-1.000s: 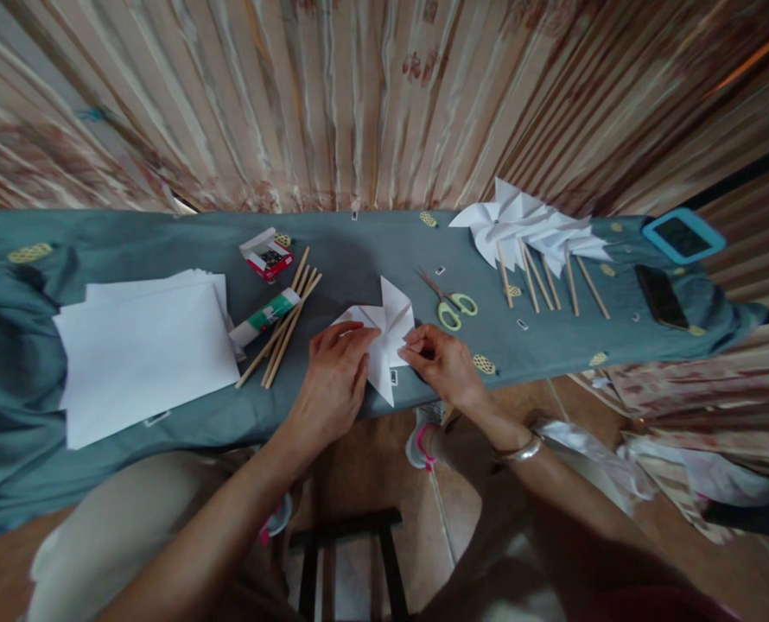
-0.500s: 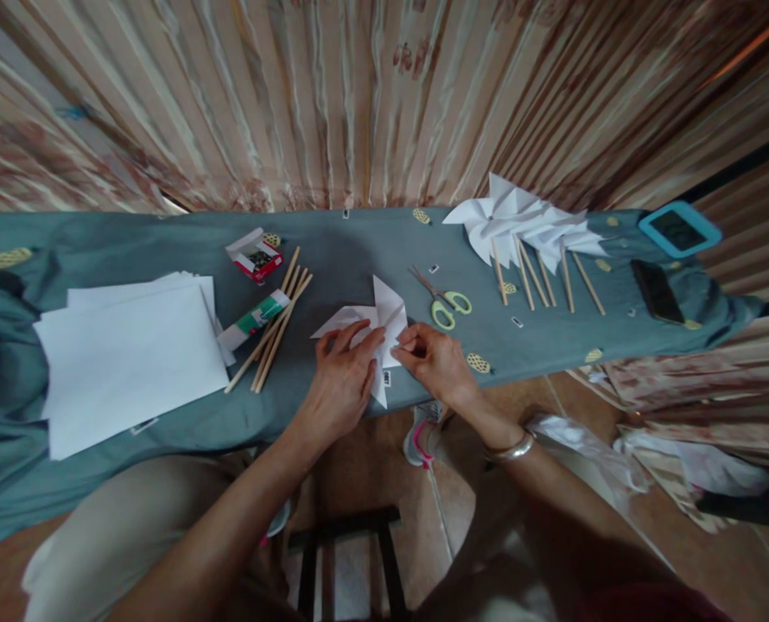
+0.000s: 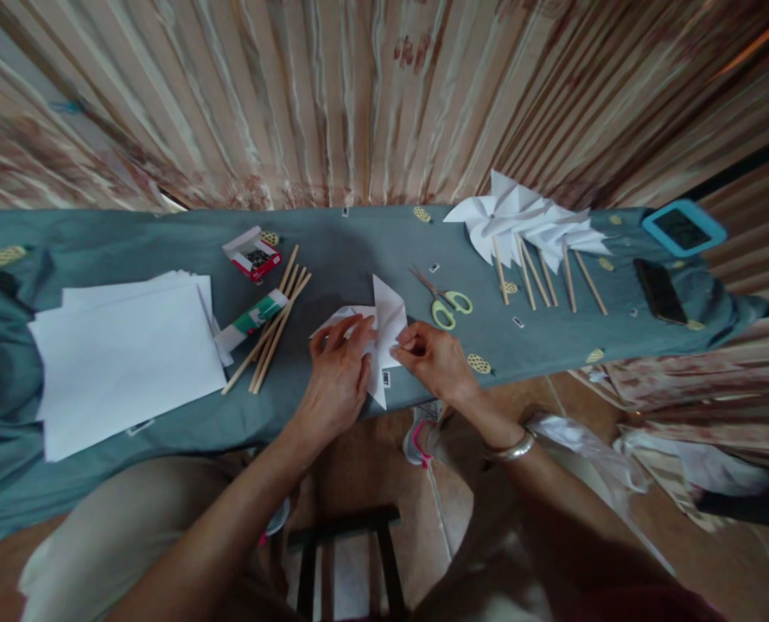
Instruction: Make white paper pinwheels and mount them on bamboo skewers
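Note:
A folded white paper pinwheel (image 3: 390, 315) lies on the green cloth near the table's front edge. My left hand (image 3: 339, 367) rests over its left side, fingers bent and pressed onto the paper, covering part of the blades. At the right side of the pinwheel, my right hand (image 3: 435, 358) is closed in a pinch, thumb against forefinger at a paper edge. Whether something small is also in that pinch is hidden. Just beyond my right hand lie scissors (image 3: 446, 307) with light green handles.
Left of my hands are wooden sticks (image 3: 274, 337), a green and white glue tube (image 3: 255, 317), a small red box (image 3: 252, 257) and white paper sheets (image 3: 129, 363). Finished pinwheels (image 3: 520, 216) on sticks lie back right, near a black phone (image 3: 658, 291) and a blue-framed device (image 3: 684, 227).
My left fingers have shifted slightly left and drawn closer together on the pinwheel. My right hand keeps its pinch in nearly the same place.

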`<state>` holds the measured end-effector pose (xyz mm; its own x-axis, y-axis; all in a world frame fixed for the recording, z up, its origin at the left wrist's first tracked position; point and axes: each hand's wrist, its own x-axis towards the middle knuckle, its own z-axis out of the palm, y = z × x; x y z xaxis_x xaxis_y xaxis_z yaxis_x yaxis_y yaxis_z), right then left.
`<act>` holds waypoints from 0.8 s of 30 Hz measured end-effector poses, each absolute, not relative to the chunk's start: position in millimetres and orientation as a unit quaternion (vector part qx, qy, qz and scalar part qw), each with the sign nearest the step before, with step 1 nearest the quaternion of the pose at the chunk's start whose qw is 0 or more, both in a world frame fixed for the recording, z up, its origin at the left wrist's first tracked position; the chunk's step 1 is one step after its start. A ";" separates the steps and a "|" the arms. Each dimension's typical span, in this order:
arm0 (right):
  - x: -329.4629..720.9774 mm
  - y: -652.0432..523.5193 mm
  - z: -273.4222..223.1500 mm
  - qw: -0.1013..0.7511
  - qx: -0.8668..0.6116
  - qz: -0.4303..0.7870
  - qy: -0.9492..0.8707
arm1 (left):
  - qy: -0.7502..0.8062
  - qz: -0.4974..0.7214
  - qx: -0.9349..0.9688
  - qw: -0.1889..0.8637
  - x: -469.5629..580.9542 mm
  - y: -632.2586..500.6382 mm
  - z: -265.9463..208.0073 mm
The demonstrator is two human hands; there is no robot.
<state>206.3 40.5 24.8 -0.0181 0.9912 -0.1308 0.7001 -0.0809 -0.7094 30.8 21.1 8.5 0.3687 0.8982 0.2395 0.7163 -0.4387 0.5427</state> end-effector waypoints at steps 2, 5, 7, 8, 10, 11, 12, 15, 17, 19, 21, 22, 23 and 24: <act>206.4 40.7 24.6 0.227 -0.661 0.319 -0.640 | 0.495 0.258 0.811 0.174 31.9 20.5 8.1; 206.2 40.8 25.1 0.228 -0.661 0.318 -0.640 | 0.485 0.246 0.822 0.171 33.4 19.4 7.1; 205.8 40.8 25.7 0.227 -0.662 0.320 -0.638 | 0.478 0.237 0.829 0.166 34.0 18.8 6.2; 205.6 40.9 26.1 0.227 -0.663 0.320 -0.638 | 0.476 0.233 0.832 0.162 34.3 18.5 5.6; 205.2 41.0 26.8 0.225 -0.664 0.322 -0.636 | 0.474 0.230 0.836 0.151 34.8 18.1 4.1; 205.1 41.1 27.2 0.225 -0.665 0.323 -0.636 | 0.474 0.229 0.838 0.146 35.2 18.0 3.3; 205.0 41.2 27.5 0.223 -0.665 0.323 -0.635 | 0.474 0.229 0.839 0.141 35.6 17.9 2.5; 204.9 41.4 28.4 0.218 -0.664 0.327 -0.636 | 0.480 0.230 0.836 0.131 37.2 17.8 1.0; 204.8 41.2 28.7 0.220 -0.665 0.328 -0.634 | 0.489 0.233 0.831 0.128 38.0 18.2 0.8; 204.6 40.8 28.7 0.221 -0.666 0.329 -0.632 | 0.495 0.234 0.827 0.127 38.1 19.2 0.9; 204.4 40.1 28.6 0.220 -0.665 0.324 -0.636 | 0.499 0.233 0.825 0.126 37.9 20.6 1.0; 204.2 39.7 28.5 0.216 -0.664 0.320 -0.641 | 0.502 0.233 0.824 0.127 37.8 21.2 1.1; 204.0 39.2 28.5 0.212 -0.662 0.312 -0.647 | 0.504 0.232 0.822 0.128 37.8 21.7 1.2; 203.8 38.5 28.5 0.206 -0.662 0.302 -0.655 | 0.506 0.230 0.821 0.130 37.8 22.0 1.5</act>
<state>203.8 38.5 28.5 -0.0393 0.9908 -0.1294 0.7417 -0.0578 -0.6682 37.8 22.0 1.5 0.3828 0.8903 0.2466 0.7709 -0.4549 0.4458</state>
